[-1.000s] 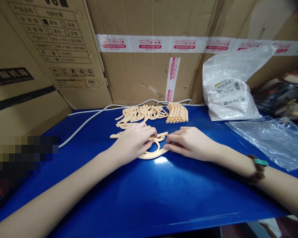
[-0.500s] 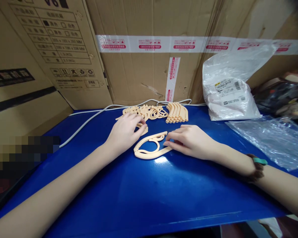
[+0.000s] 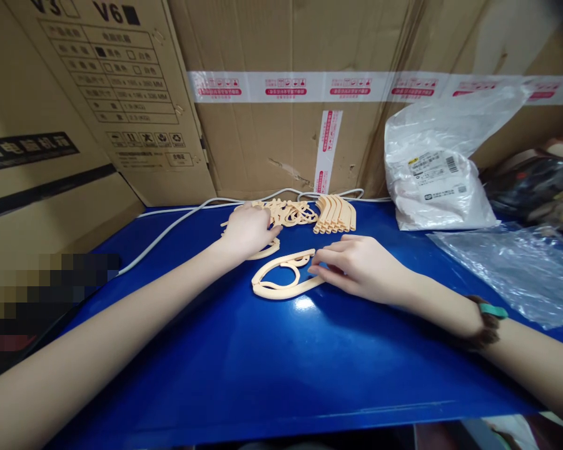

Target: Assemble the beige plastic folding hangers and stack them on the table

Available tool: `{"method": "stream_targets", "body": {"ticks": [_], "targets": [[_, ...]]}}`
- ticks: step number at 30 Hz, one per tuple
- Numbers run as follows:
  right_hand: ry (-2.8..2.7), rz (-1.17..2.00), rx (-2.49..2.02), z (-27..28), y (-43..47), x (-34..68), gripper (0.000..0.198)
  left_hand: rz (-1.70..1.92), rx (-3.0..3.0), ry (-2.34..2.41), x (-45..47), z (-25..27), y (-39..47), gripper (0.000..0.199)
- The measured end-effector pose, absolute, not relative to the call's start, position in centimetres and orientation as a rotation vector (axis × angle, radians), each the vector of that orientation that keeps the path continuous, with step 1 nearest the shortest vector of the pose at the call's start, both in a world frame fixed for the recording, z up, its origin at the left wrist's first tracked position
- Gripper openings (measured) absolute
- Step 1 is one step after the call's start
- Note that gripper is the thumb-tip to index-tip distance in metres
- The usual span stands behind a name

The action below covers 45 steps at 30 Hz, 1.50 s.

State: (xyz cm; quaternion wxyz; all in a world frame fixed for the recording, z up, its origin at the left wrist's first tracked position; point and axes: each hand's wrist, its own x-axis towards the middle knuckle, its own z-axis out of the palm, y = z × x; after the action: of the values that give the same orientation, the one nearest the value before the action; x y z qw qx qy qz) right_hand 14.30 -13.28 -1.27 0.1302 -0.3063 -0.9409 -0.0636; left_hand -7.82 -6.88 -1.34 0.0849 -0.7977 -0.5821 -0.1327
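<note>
A cream plastic folded hanger [image 3: 272, 292] lies on the blue table, its curved arms making a loop with a hook piece inside. My right hand [image 3: 356, 265] is closed on the hanger's right end, fingers and thumb bent around it. Farther back, my left hand [image 3: 248, 231] reaches over a pile of small cream hanger parts [image 3: 300, 214]. Its thumb sticks out to the right, but the other fingertips are hidden among the parts. Another curved cream piece [image 3: 266, 251] lies just below that hand, partly covered by it.
Stacked curved hanger arms [image 3: 335, 215] lie right of the pile. A white plastic bag [image 3: 441, 181] with a label stands at the back right, and a clear plastic sheet [image 3: 511, 269] lies before it. Cardboard boxes [image 3: 263, 144] wall the back and left; a white cable [image 3: 164, 234] runs along them.
My left hand has moved back and left, deeper over the pile of small parts, uncovering more of the curved piece. My right hand stays at the hanger. The view has shifted slightly.
</note>
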Motion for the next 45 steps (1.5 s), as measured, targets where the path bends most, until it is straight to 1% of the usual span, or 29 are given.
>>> {"method": "stream_targets", "body": {"ticks": [4, 11, 15, 18, 20, 21, 23, 24, 26, 29, 32, 36, 39, 41, 45], "targets": [[-2.738, -0.174, -0.917, -1.2, -13.3, 14.4, 0.034, -0.417, -2.395, -1.765, -7.4, -1.7, -6.2, 0.023], [-2.731, -0.19, -0.942, -1.1, -13.2, 14.5, 0.034, -0.629, -2.423, -1.988, -8.1, -1.0, -5.9, 0.026], [-2.708, -0.19, -0.96, -1.2, -13.1, 14.5, 0.033, -0.848, -2.402, -2.088, -8.8, -0.5, -6.5, 0.028], [-2.596, -0.162, -0.948, -1.4, -13.1, 14.5, 0.03, -1.068, -2.498, -2.063, -8.5, -0.9, -8.2, 0.029], [-2.529, -0.149, -0.923, -1.4, -13.2, 14.5, 0.039, -1.405, -2.643, -2.003, -7.7, -1.4, -10.1, 0.028], [-2.514, -0.15, -0.904, -1.5, -13.2, 14.5, 0.044, -1.467, -2.717, -1.985, -7.3, -1.6, -11.1, 0.029], [-2.507, -0.16, -0.872, -1.5, -13.2, 14.5, 0.049, -1.403, -2.843, -1.865, -6.4, -2.0, -13.2, 0.028], [-2.503, -0.162, -0.863, -1.5, -13.3, 14.5, 0.05, -1.302, -2.916, -1.772, -5.9, -2.2, -14.0, 0.023], [-2.491, -0.143, -0.865, -1.5, -13.3, 14.6, 0.049, -1.16, -2.936, -1.61, -5.3, -2.3, -15.3, 0.02], [-2.472, -0.024, -0.868, -1.5, -13.4, 14.5, 0.041, -1.01, -2.919, -1.33, -5.1, -2.2, -16.0, 0.019], [-2.388, 0.199, -0.865, -1.5, -13.3, 14.4, 0.028, -0.904, -2.958, -1.137, -5.6, -2.0, -15.6, 0.022], [-2.178, 0.499, -0.899, -1.7, -12.6, 14.4, 0.021, -0.816, -2.967, -1.144, -6.5, -1.8, -14.7, 0.025], [-2.072, 0.653, -0.865, -2.0, -11.9, 14.6, 0.017, -0.696, -2.89, -1.193, -7.0, -1.8, -14.1, 0.017], [-2.039, 0.682, -0.851, -2.2, -11.6, 14.7, 0.015, -0.592, -2.853, -1.178, -7.3, -1.9, -13.7, 0.013], [-2.127, 0.567, -0.917, -2.3, -11.5, 14.7, 0.017, -0.437, -2.825, -1.137, -7.8, -2.1, -13.0, 0.02]]}}
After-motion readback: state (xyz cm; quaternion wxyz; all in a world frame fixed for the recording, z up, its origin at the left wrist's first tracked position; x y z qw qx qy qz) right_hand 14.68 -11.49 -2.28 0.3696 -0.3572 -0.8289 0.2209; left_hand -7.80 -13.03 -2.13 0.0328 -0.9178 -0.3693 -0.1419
